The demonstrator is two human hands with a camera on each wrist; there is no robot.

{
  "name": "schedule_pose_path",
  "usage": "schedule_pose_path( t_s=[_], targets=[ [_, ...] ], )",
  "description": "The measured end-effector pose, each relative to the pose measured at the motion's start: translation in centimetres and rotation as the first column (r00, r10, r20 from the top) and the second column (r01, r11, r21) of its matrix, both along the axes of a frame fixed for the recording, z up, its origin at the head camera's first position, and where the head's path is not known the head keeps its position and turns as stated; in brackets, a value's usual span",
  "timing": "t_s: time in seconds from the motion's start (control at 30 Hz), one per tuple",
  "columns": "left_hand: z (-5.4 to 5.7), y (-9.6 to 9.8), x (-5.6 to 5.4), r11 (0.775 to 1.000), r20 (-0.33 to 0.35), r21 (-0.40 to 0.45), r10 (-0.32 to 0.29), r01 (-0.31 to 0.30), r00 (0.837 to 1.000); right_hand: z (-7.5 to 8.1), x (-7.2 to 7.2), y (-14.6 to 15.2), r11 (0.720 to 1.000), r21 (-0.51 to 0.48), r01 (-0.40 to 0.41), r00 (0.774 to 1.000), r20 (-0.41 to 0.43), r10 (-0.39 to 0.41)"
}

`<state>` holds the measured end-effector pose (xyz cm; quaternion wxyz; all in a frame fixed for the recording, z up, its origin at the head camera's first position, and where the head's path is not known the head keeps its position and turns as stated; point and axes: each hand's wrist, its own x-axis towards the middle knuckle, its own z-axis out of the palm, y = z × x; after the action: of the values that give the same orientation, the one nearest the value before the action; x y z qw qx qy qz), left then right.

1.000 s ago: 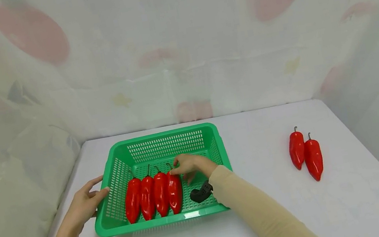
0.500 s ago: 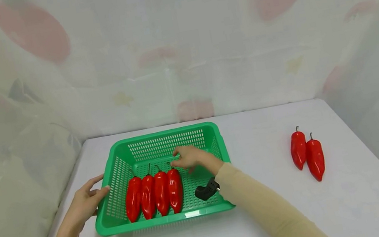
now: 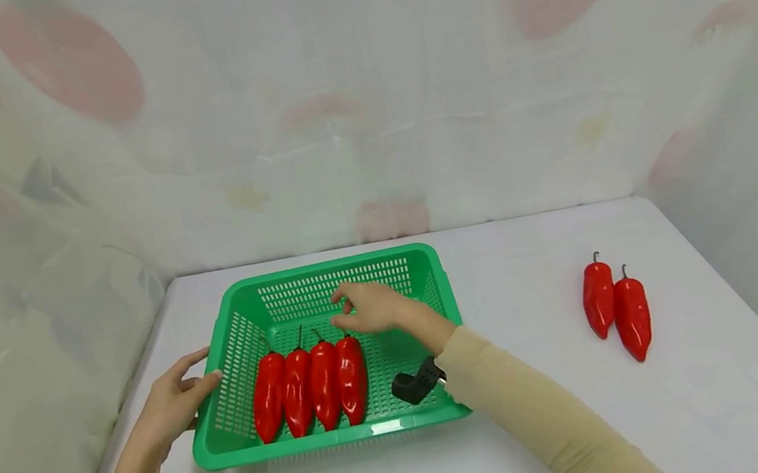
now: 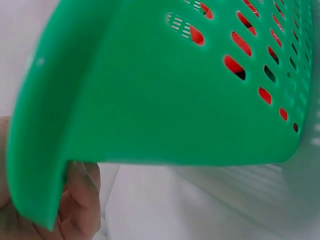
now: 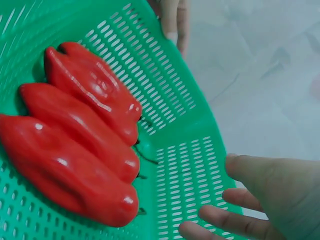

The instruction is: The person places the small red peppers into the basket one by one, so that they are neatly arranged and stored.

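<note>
A green perforated plastic basket [image 3: 338, 437] stands on the left half of the table. Several glossy red peppers [image 3: 325, 385] lie inside it side by side, stems toward the back. My left hand [image 3: 169, 406] grips the basket's left rim, thumb over the edge; in the left wrist view its curled fingers [image 4: 82, 195] show below the green rim. Above the basket, just behind the rightmost pepper's stem, is my right hand [image 3: 374, 307], holding nothing, its fingers loosely bent and spread. The right wrist view shows its fingers [image 5: 235, 222] apart from the peppers.
Two more red peppers, one [image 3: 599, 299] slightly behind the other [image 3: 633, 318], lie side by side on the right of the white table [image 3: 510, 289]. A pale printed curtain [image 3: 459, 87] closes off the back and both sides.
My right hand has left the top of the rightmost pepper in the basket and moved up toward the back. The left hand keeps its grip on the rim.
</note>
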<state>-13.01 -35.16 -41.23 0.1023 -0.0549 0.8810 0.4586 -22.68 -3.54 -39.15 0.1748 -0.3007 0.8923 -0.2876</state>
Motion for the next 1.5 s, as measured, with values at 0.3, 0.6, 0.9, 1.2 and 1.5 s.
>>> schedule_pose_path(
  t_s=[0.3, 0.6, 0.9, 1.2, 1.5],
  targets=[
    [0.1, 0.1, 0.0, 1.000, 0.007, -0.010, 0.000, 0.000, 1.000, 1.0, 0.8, 0.8, 0.996, -0.084, -0.003, 0.995, -0.104, -0.006],
    [0.1, 0.1, 0.0, 1.000, 0.020, -0.013, 0.000, 0.001, 1.000, 1.6, 1.6, 2.4, 0.981, -0.196, 0.004, 0.990, -0.137, -0.031],
    [0.1, 0.1, 0.0, 1.000, 0.011, -0.014, -0.007, 0.008, 1.000, 2.2, 2.3, 3.5, 0.969, -0.244, 0.031, 0.982, -0.176, -0.075],
    [0.0, -0.1, -0.1, 1.000, 0.025, -0.005, -0.005, 0.005, 1.000, 2.9, 3.0, 4.5, 0.947, -0.318, 0.035, 0.968, -0.224, -0.110],
    [0.1, 0.0, 0.0, 1.000, 0.029, -0.010, 0.000, 0.001, 1.000, 2.6, 3.8, 6.2, 0.919, -0.391, 0.056, 0.958, -0.237, -0.159]
  ],
)
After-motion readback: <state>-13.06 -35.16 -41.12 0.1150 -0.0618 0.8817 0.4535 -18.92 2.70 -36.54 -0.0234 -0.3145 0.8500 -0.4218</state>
